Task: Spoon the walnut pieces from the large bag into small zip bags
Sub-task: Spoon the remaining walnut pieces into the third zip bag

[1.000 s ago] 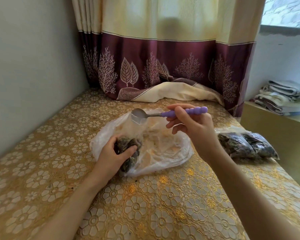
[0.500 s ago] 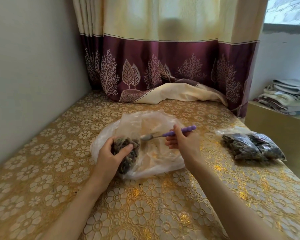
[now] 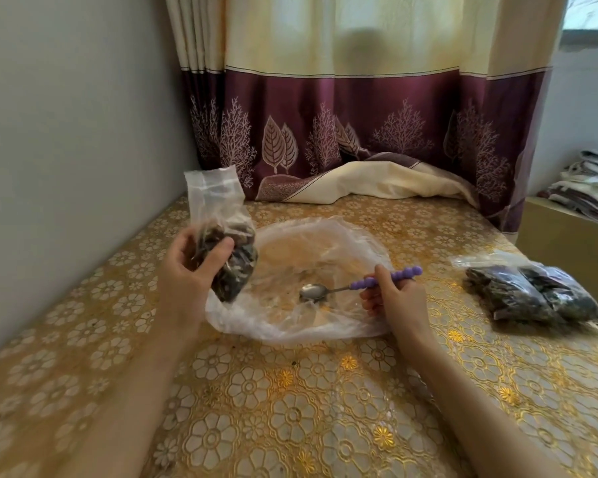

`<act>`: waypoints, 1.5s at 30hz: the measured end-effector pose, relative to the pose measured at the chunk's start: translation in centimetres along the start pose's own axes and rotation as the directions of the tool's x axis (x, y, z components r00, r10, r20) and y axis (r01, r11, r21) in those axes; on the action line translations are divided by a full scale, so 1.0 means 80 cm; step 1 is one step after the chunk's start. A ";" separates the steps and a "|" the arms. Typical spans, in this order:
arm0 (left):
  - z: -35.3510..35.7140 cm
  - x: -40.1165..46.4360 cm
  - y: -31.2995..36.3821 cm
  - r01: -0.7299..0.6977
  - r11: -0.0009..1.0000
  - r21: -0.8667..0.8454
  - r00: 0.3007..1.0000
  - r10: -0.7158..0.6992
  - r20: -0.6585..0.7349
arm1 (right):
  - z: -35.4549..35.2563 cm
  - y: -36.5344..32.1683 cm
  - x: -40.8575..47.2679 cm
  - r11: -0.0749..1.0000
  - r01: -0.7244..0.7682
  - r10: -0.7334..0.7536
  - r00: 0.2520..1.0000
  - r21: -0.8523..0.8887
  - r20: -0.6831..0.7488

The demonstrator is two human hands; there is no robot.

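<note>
My left hand (image 3: 187,270) grips a small clear zip bag (image 3: 221,232) of dark walnut pieces, held upright above the table with its open top pointing up. The large clear bag (image 3: 308,257) lies flattened on the gold tablecloth and looks nearly empty. My right hand (image 3: 394,298) holds the purple beaded handle of a spoon (image 3: 356,286); the metal bowl rests low on the large bag and looks empty.
Filled small bags (image 3: 532,294) of walnut pieces lie at the table's right edge. The gold floral table (image 3: 290,408) meets a grey wall on the left. A maroon and cream curtain (image 3: 359,132) hangs behind. Folded cloths (image 3: 587,184) sit on a ledge at far right.
My left hand has lifted the small bag up off the large bag. My right hand has lowered the spoon from above the small bag down onto the flattened large bag.
</note>
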State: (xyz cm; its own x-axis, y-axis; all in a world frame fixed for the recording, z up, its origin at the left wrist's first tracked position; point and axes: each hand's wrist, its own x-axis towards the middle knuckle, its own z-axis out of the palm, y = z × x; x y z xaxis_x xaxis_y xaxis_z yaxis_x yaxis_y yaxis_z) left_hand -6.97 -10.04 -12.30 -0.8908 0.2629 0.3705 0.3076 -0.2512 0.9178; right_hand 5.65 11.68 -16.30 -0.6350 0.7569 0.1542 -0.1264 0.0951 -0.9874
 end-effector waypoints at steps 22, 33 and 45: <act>-0.001 0.011 -0.006 -0.447 0.344 0.826 0.731 0.673 0.115 | 0.001 0.001 -0.010 0.990 0.097 -0.097 0.995 -0.099 0.006; 0.077 0.096 -0.047 -0.328 0.031 0.944 0.941 -0.072 0.330 | -0.013 -0.006 -0.008 0.984 0.166 -0.173 0.980 -0.071 -0.102; 0.102 0.105 -0.006 -0.489 0.093 0.867 0.805 0.431 0.408 | -0.013 -0.001 0.000 0.980 0.154 -0.175 0.969 -0.127 -0.176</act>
State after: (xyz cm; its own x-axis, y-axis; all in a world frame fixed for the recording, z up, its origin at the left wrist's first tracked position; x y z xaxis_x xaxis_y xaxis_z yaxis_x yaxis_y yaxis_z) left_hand -11.86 -0.14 -8.46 -0.4485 0.4831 0.7520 0.7540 0.6563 0.0281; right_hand 6.50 12.34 -16.24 -0.4587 0.8304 0.3163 -0.1248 0.2922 -0.9482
